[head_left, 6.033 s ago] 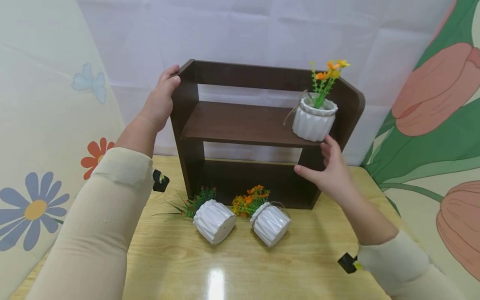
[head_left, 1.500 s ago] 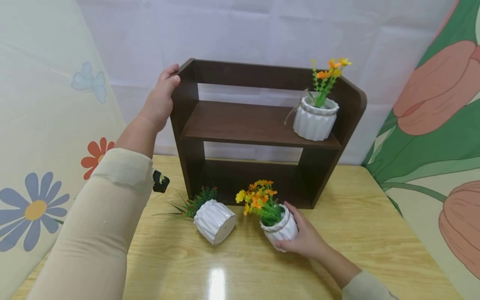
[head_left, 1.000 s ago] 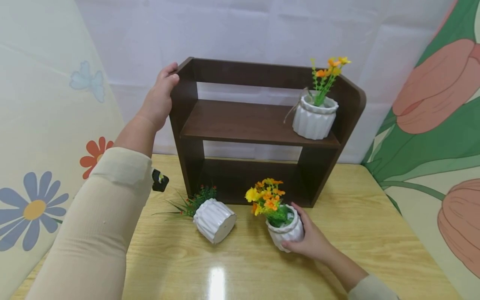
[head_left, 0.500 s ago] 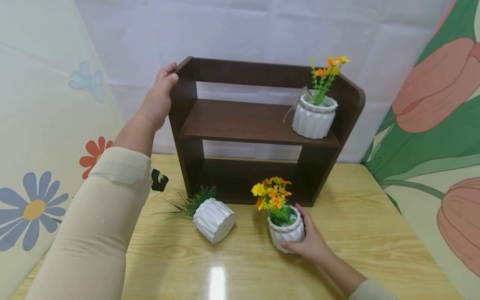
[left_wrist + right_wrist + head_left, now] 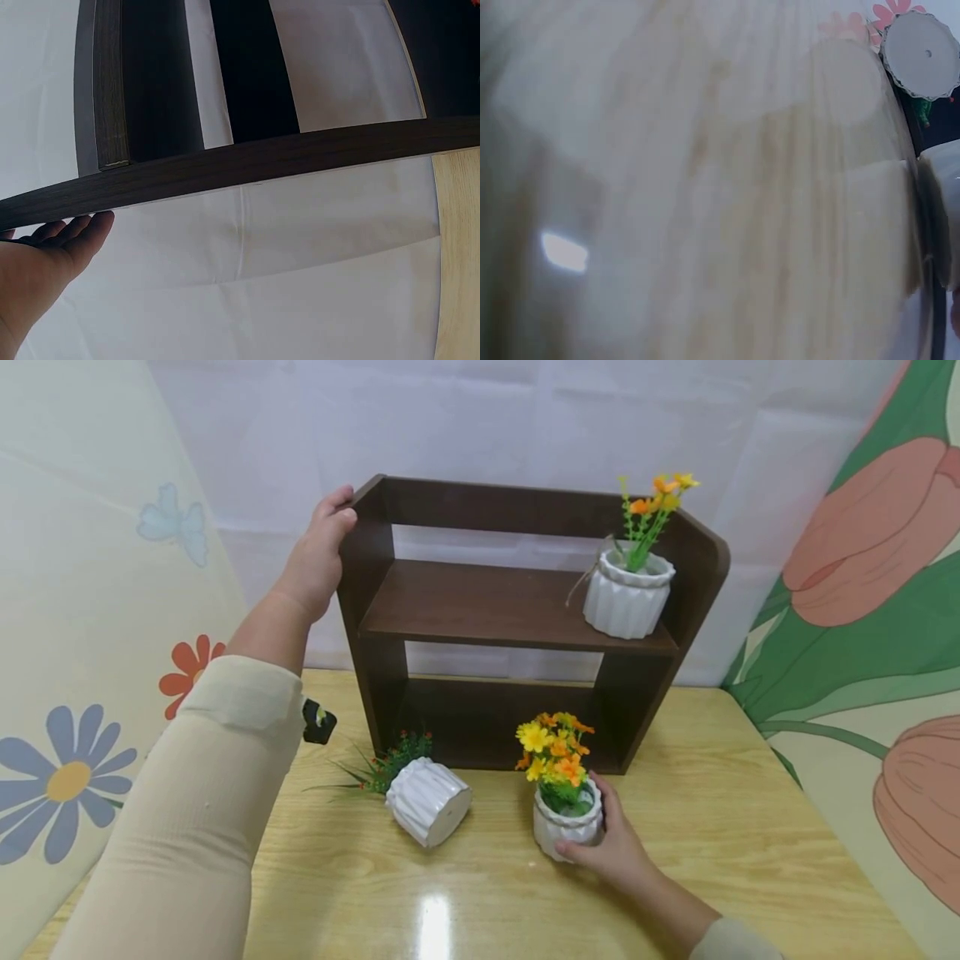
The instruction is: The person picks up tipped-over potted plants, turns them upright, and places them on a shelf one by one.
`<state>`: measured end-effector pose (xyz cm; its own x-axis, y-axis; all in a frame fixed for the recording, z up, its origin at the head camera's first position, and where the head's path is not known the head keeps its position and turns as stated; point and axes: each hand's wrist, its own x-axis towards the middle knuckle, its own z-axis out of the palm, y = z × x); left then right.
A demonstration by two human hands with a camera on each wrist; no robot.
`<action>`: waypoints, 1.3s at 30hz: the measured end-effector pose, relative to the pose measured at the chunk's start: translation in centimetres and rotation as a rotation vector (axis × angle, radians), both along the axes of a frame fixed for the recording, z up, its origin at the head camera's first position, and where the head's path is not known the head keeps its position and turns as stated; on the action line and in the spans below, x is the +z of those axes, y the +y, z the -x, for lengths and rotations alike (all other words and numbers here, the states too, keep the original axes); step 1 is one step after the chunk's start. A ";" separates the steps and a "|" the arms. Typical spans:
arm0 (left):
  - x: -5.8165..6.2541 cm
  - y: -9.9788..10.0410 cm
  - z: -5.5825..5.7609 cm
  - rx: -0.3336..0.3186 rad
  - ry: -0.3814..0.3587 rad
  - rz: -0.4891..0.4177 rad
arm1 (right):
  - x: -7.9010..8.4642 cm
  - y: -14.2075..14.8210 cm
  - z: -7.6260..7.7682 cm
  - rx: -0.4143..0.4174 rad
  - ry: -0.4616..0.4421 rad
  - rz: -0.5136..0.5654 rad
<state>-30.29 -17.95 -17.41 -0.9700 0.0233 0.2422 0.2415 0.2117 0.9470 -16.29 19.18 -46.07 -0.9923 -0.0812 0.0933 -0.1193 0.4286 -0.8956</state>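
A dark brown two-tier shelf [image 5: 517, 489] stands on the wooden table. My left hand [image 5: 318, 556] rests against the outer face of its left side panel, near the top; the left wrist view shows the fingers [image 5: 88, 238] laid along that panel. My right hand [image 5: 618, 852] grips a white fluted flowerpot [image 5: 558, 831] with artificial yellow and orange flowers [image 5: 555, 747], thumb in front. That pot stands nearly upright before the shelf. To its left, a second white flowerpot [image 5: 429, 802] with red-dotted greenery [image 5: 405, 756] lies tipped over, base facing me.
On the upper tier's right end stands a third white flowerpot [image 5: 628, 597] with orange and yellow flowers. A pale cloth [image 5: 480, 418] hangs behind the shelf. Flower-printed panels [image 5: 885, 635] rise at both sides. The table [image 5: 360, 893] shows bare wood in front.
The right hand has come down from beside the upper-tier pot, taken hold of the pot with yellow and orange flowers, and turned it from lying to nearly upright. The left hand has stayed put.
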 end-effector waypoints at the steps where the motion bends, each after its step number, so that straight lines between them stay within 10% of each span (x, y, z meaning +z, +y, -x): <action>1: 0.0 0.0 0.0 0.000 0.000 0.003 | -0.2 -0.1 0.1 -0.001 -0.001 0.010; 39: 0.0 0.0 -0.1 0.007 0.010 0.032 | -1.4 -1.2 -0.1 -0.023 -0.001 0.081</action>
